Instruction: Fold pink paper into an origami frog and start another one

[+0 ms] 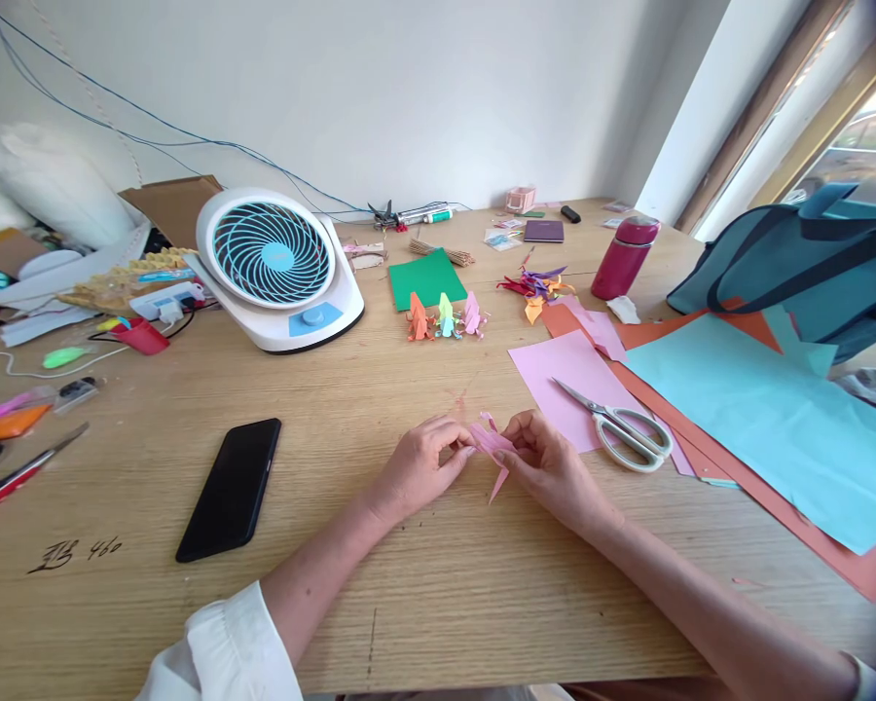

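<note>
A small folded pink paper figure point(491, 440) is held between both hands, just above the wooden table. My left hand point(429, 463) pinches its left edge between thumb and fingers. My right hand point(547, 465) grips its right side, hiding part of it. One narrow pink point sticks down toward me and a small strip sticks up. Beyond the hands stand three folded paper figures, one orange point(419, 318), one pale green point(446, 316) and one pink point(472, 315). White-handled scissors point(632, 436) lie to the right on a pink paper sheet point(555, 375).
A black phone point(229, 490) lies left of my hands, with a white fan point(281, 268) behind it. Large blue point(781, 419) and orange paper sheets cover the right side. A maroon bottle point(626, 257), a teal bag point(803, 258) and a green sheet point(427, 279) are farther back.
</note>
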